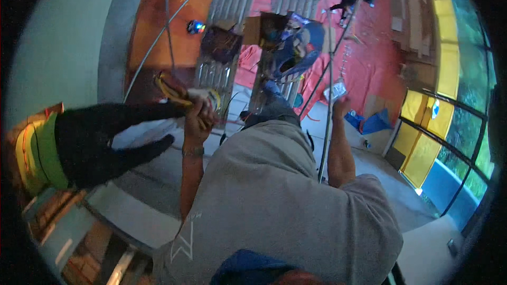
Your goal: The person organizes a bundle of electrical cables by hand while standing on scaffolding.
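Observation:
My left hand (197, 121), with a watch (193, 151) at its wrist, is closed around something with a whitish, rounded part (208, 96). A yellow-and-black bundle (171, 89) sticks out beside it; blur hides what kind of thing it is. My right hand (341, 106) is raised on the other side, closed at a small silvery-white object (336, 91) whose kind I cannot make out. A long thin pole (330, 121) runs close beside this hand. My grey shirt (274, 195) fills the lower middle and covers much of the floor.
At left, a person in a green-and-yellow top (42, 150) has dark-clothed limbs reaching close to my left hand. Ahead lie corrugated metal sheets (227, 8), open cardboard boxes (252, 31) and a red floor covering (369, 68). Another person (347, 4) is farther off. Yellow panels (422, 137) stand right.

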A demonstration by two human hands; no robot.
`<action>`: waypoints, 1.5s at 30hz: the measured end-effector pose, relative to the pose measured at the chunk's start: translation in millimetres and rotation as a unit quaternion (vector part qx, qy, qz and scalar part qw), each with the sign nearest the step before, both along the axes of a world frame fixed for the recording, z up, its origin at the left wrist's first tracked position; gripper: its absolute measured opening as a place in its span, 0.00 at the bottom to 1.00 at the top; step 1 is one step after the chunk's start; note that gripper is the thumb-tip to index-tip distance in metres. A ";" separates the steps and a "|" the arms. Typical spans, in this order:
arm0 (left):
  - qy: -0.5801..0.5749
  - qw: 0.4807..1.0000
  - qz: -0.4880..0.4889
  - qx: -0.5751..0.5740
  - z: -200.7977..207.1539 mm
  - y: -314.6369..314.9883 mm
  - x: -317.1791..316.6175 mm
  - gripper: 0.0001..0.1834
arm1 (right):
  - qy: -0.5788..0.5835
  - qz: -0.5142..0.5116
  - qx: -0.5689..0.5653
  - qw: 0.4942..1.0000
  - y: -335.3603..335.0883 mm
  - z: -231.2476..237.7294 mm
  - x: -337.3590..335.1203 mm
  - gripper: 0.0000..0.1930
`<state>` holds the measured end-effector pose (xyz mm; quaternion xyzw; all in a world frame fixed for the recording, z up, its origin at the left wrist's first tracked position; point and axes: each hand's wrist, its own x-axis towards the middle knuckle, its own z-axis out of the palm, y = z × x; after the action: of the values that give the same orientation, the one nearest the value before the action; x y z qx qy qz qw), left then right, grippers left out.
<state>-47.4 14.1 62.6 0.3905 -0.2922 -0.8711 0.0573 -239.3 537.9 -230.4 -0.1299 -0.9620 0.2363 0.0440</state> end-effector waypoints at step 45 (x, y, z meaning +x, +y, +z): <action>0.135 0.936 0.320 -0.065 92.4 -154.8 -14.6 0.14 | -0.392 0.706 -0.351 0.474 -354.8 184.4 41.4 0.18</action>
<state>-62.0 -140.7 155.0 0.3380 -0.1969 -0.8303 0.3970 -197.9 183.1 -46.0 0.5098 -0.4820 0.4296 -0.5684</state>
